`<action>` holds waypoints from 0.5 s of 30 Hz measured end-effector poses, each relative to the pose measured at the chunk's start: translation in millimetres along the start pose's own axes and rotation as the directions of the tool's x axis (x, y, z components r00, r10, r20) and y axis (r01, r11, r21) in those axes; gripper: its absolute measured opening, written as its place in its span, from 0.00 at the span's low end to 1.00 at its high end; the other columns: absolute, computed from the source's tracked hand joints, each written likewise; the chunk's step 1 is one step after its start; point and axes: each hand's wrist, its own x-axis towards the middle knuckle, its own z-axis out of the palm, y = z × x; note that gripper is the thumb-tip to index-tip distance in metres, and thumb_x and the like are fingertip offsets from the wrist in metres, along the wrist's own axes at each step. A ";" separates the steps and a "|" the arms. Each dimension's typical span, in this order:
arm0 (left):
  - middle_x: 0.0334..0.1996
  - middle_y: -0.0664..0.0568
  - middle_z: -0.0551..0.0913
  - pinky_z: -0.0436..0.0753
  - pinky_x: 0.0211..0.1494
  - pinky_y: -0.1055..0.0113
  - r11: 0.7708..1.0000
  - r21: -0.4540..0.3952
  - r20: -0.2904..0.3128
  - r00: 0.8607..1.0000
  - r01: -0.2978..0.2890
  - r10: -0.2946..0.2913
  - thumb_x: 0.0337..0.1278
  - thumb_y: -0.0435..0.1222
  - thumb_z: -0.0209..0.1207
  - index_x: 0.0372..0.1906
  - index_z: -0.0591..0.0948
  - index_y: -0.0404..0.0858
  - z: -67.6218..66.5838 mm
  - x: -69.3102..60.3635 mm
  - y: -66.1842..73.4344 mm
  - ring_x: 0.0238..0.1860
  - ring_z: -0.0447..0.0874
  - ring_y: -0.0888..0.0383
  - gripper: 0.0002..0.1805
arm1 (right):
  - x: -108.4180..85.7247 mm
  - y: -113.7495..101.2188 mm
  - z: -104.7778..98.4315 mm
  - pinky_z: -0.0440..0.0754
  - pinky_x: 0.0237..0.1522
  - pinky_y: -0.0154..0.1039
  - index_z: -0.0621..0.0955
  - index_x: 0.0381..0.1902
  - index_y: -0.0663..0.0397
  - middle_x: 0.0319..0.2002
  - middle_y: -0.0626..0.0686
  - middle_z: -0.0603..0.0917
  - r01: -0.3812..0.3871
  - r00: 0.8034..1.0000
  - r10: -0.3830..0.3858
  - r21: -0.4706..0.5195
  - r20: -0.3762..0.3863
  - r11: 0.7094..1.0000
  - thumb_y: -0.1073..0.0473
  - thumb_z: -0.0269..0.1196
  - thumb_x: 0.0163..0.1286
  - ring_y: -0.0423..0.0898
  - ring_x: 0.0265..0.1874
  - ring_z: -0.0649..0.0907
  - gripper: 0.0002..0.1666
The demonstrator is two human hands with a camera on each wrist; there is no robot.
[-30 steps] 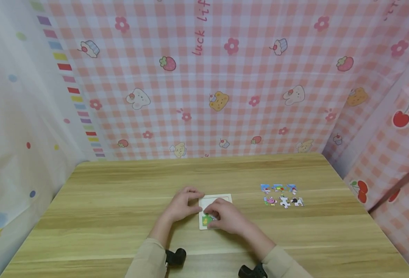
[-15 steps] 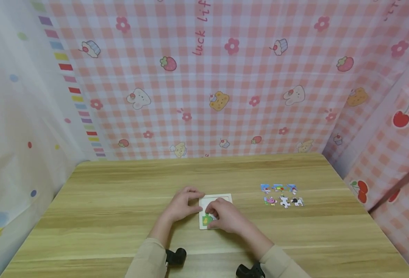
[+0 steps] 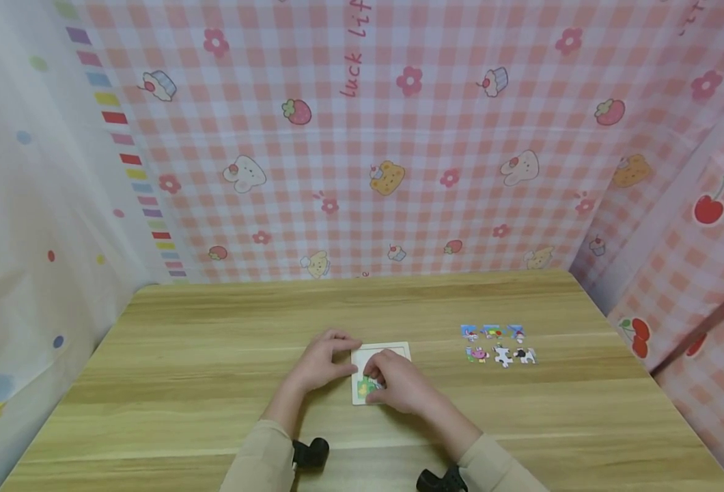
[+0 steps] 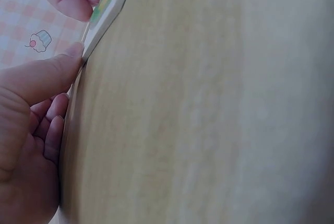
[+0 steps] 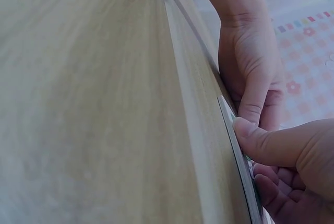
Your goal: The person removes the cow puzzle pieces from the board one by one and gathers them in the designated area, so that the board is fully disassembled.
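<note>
A small puzzle board (image 3: 389,347) with a pale raised border lies flat on the table. A green puzzle piece with a yellow figure (image 3: 364,389) sits in its near left corner. My left hand (image 3: 322,361) rests beside the board, thumb and a fingertip touching its left edge and far left corner. Over the board's near part, my right hand (image 3: 401,383) has curled fingers and thumb around a puzzle piece (image 3: 378,385), mostly hidden by them. The right wrist view shows the right thumb (image 5: 254,135) at the board's near edge.
Two rows of loose puzzle pieces (image 3: 502,355) lie on the wooden table (image 3: 227,328) to the right of the board. Black wrist cameras (image 3: 311,454) sit at both cuffs. A checked curtain (image 3: 350,225) hangs behind the table.
The right hand shifts very slightly, its wrist and forearm moving a little left, while its fingers stay over the board's near part. The left hand, board and loose pieces stay put.
</note>
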 end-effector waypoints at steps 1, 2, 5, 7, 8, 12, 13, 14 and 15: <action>0.56 0.43 0.79 0.70 0.67 0.45 1.000 0.001 0.000 1.000 0.000 0.000 0.53 0.34 0.70 0.57 0.83 0.35 0.1 0.0 -0.4 0.59 0.74 0.45 0.23 | 0.0 0.0 0.2 0.77 0.39 0.35 0.80 0.41 0.55 0.35 0.46 0.76 0.001 1.000 -0.001 0.000 -0.003 1.000 0.59 0.77 0.54 0.40 0.35 0.75 0.19; 0.56 0.42 0.79 0.70 0.67 0.45 1.000 0.000 -0.001 1.000 0.000 0.000 0.53 0.34 0.70 0.57 0.83 0.35 0.0 0.1 -0.4 0.59 0.74 0.45 0.23 | 0.0 -0.1 0.3 0.77 0.39 0.35 0.80 0.41 0.55 0.35 0.46 0.77 0.002 1.000 -0.002 0.000 -0.005 1.000 0.59 0.77 0.54 0.40 0.34 0.75 0.19; 0.56 0.42 0.78 0.70 0.67 0.45 1.000 -0.001 -0.001 1.000 -0.002 0.002 0.53 0.34 0.70 0.57 0.83 0.35 0.3 0.2 -1.5 0.59 0.74 0.45 0.23 | 0.3 0.2 0.7 0.77 0.39 0.35 0.79 0.40 0.54 0.35 0.46 0.77 0.005 1.000 -0.005 0.000 -0.012 1.000 0.59 0.77 0.54 0.40 0.34 0.75 0.19; 0.56 0.42 0.78 0.71 0.66 0.45 1.000 0.000 0.000 1.000 -0.004 0.004 0.54 0.34 0.70 0.57 0.83 0.35 0.4 0.1 -1.7 0.59 0.74 0.45 0.23 | 0.5 0.7 0.9 0.77 0.39 0.35 0.79 0.40 0.54 0.35 0.46 0.77 0.006 1.000 -0.006 0.004 -0.015 1.000 0.60 0.77 0.54 0.40 0.34 0.75 0.19; 0.56 0.42 0.78 0.71 0.66 0.45 1.000 -0.001 0.000 1.000 -0.004 0.004 0.54 0.34 0.70 0.57 0.83 0.35 0.4 0.1 -1.6 0.59 0.74 0.45 0.23 | 0.5 0.9 1.0 0.77 0.39 0.35 0.79 0.40 0.54 0.35 0.46 0.77 0.006 1.000 -0.006 0.008 -0.015 1.000 0.60 0.77 0.54 0.40 0.34 0.75 0.19; 0.56 0.43 0.78 0.71 0.66 0.45 1.000 -0.007 0.000 1.000 -0.002 0.002 0.54 0.34 0.70 0.57 0.83 0.35 0.1 -0.3 -0.4 0.59 0.74 0.45 0.23 | 0.2 2.1 1.9 0.77 0.39 0.35 0.79 0.40 0.55 0.35 0.47 0.77 0.007 1.000 -0.007 0.018 -0.019 1.000 0.60 0.77 0.54 0.40 0.34 0.75 0.20; 0.56 0.43 0.78 0.71 0.66 0.45 1.000 -0.009 0.000 1.000 -0.001 0.001 0.54 0.34 0.70 0.57 0.83 0.35 0.1 -0.3 -0.3 0.59 0.74 0.45 0.23 | 0.1 2.2 2.1 0.77 0.39 0.34 0.79 0.40 0.54 0.35 0.47 0.77 0.005 1.000 -0.005 0.018 -0.020 1.000 0.60 0.77 0.54 0.40 0.34 0.75 0.20; 0.56 0.43 0.78 0.71 0.66 0.45 1.000 -0.011 -0.001 1.000 0.001 -0.001 0.54 0.34 0.70 0.57 0.83 0.35 0.1 -0.3 -0.2 0.59 0.74 0.45 0.23 | 0.0 2.1 2.2 0.77 0.39 0.34 0.78 0.40 0.54 0.35 0.46 0.77 0.004 1.000 -0.004 0.018 -0.020 1.000 0.60 0.77 0.54 0.40 0.34 0.75 0.20; 0.56 0.43 0.78 0.71 0.66 0.45 1.000 -0.014 -0.001 1.000 0.002 -0.002 0.54 0.34 0.70 0.57 0.83 0.35 0.1 -0.4 -0.2 0.59 0.74 0.45 0.23 | -0.1 1.9 2.4 0.77 0.38 0.34 0.78 0.40 0.54 0.35 0.46 0.77 0.003 1.000 -0.002 0.016 -0.022 1.000 0.60 0.77 0.54 0.40 0.34 0.76 0.20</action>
